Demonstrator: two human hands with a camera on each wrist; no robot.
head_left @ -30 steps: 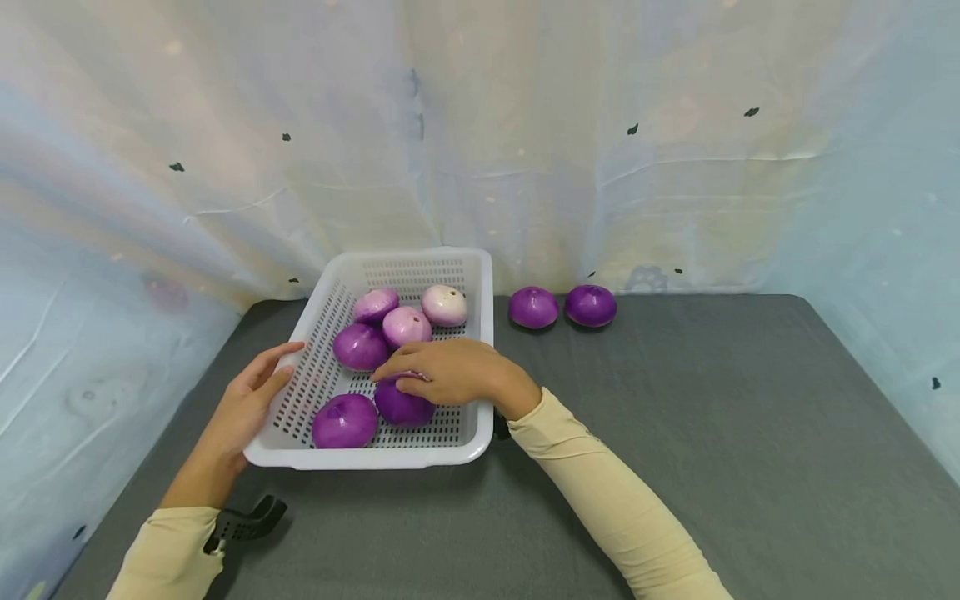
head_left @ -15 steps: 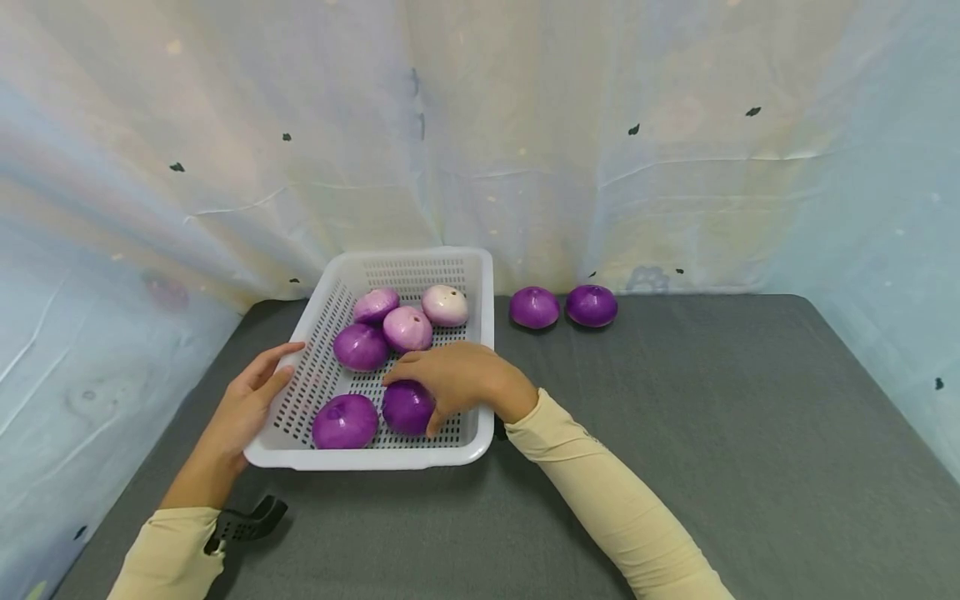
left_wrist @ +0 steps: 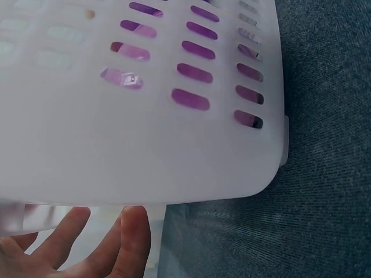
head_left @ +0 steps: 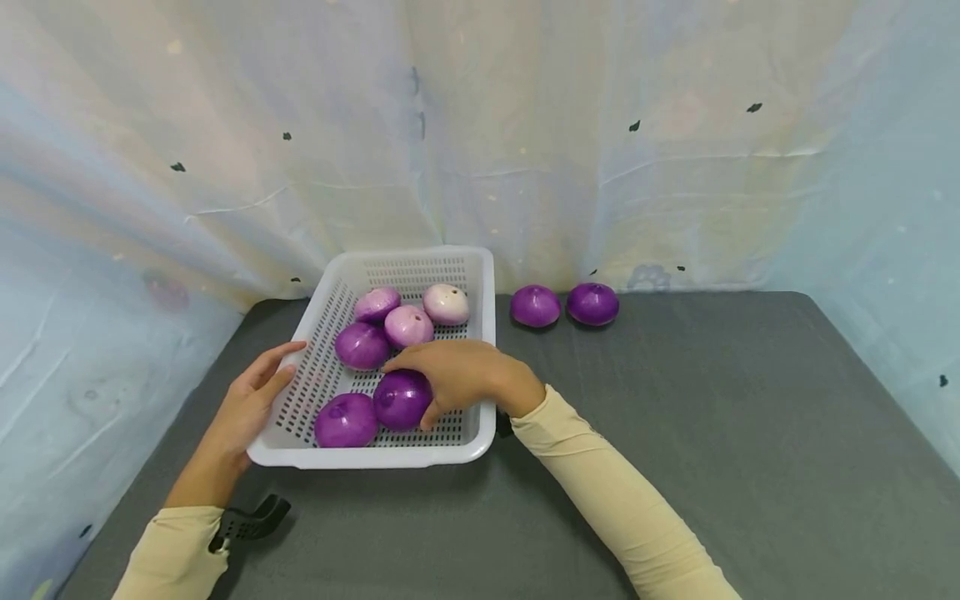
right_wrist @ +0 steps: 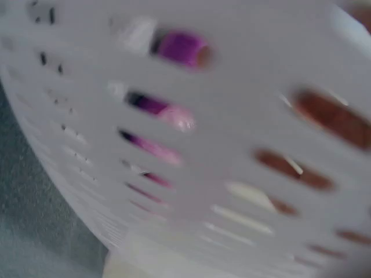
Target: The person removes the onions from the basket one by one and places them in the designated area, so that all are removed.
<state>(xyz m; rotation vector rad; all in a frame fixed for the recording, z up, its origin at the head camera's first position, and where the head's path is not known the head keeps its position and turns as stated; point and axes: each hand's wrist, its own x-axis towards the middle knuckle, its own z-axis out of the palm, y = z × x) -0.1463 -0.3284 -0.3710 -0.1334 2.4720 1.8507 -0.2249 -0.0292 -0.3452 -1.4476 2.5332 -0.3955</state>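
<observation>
A white slotted plastic basket (head_left: 375, 458) holds several red onions, two of them paler. My left hand (head_left: 247, 404) grips the basket's left rim; in the left wrist view its fingertips (left_wrist: 134, 217) show at the rim's edge. My right hand (head_left: 461, 375) reaches in over the right rim. It holds a dark red onion (head_left: 402, 400), the thumb on the near side and the fingers on the far side. Beside it to the left lies another red onion (head_left: 346, 421). In the right wrist view the basket wall (right_wrist: 232, 87) hides most of the hand.
Two red onions, one (head_left: 536, 307) by the basket and another (head_left: 592, 304) to its right, sit at the back of the dark grey tabletop (head_left: 675, 417). A pale patterned curtain (head_left: 480, 125) hangs behind. Black wrist straps show below the hands.
My right hand has gone from lying over the onion to holding it from its right side. The onion has turned, its tip now facing me. My left hand has stayed on the rim.
</observation>
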